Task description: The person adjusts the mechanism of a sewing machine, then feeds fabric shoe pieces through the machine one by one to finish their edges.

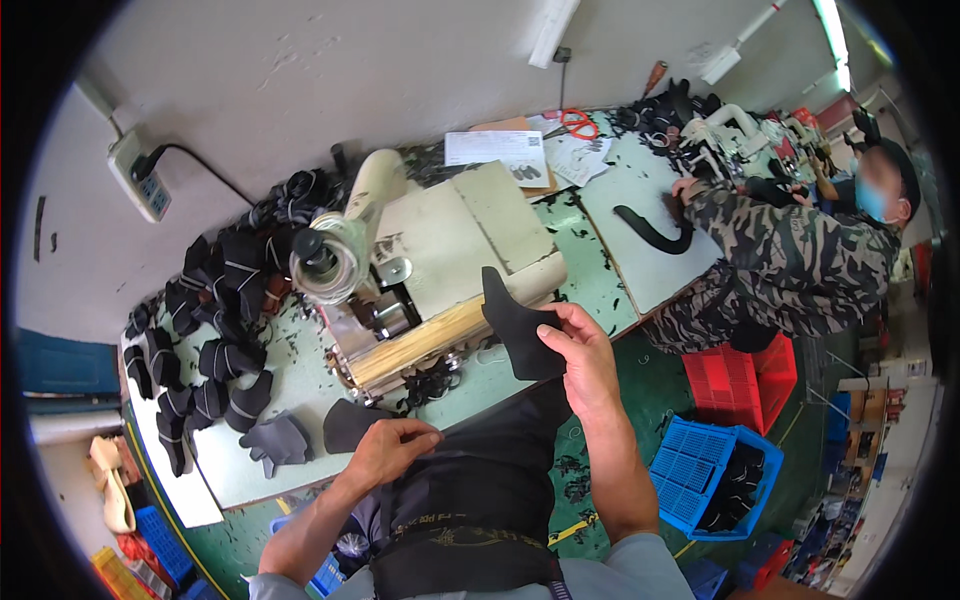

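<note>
In my right hand (pixel 588 365) I pinch a flat black cut piece (pixel 522 330), with a narrow top end and a curved edge, between thumb and fingers. It is raised in front of the cream machine (pixel 450 230). My left hand (pixel 393 448) is at the table's near edge, its fingers drawn together and pointing right. Whatever they hold, if anything, is hidden. Another black piece (pixel 350 425) lies just behind that hand; I cannot tell whether they touch. To its left is a small stack of dark grey pieces (pixel 276 442).
Tied black bundles (pixel 208 392) crowd the table's left side. Papers (pixel 495 150) and red-handled scissors (pixel 580 123) lie behind the machine. At right, a person (pixel 790 250) in camouflage clothing works at the same table. A red crate (pixel 715 390) and a blue crate (pixel 690 475) stand on the floor.
</note>
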Demonstrator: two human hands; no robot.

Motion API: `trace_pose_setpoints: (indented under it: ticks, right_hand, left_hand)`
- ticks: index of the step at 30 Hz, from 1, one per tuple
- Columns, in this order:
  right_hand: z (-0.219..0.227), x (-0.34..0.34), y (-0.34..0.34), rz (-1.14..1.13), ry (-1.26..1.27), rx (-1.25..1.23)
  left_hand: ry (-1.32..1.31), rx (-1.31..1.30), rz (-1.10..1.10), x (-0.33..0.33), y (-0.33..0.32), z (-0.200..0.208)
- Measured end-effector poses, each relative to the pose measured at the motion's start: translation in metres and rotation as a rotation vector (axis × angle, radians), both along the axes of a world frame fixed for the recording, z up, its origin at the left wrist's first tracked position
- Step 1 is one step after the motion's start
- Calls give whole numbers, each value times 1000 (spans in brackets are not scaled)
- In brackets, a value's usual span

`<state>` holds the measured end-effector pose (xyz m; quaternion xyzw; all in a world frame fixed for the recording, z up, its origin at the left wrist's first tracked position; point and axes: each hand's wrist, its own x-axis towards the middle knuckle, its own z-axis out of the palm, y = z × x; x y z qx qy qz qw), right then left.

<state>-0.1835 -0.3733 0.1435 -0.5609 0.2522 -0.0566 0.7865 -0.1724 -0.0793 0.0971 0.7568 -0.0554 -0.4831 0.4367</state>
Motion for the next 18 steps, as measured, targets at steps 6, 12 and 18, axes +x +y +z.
trace_pose_setpoints:
  ticks: [6,12,18]
  right_hand:
    - [3,1,-23,-183,21,-46]
    - [-4,31,-22,-396,-317,-1146]
    - [-30,61,5,-3,-240,-1642]
  left_hand:
    - [17,-11,-16,-3,-10,2]
    - [3,43,-30,-12,-12,-7]
    - [4,-5,-3,-17,-8,-4]
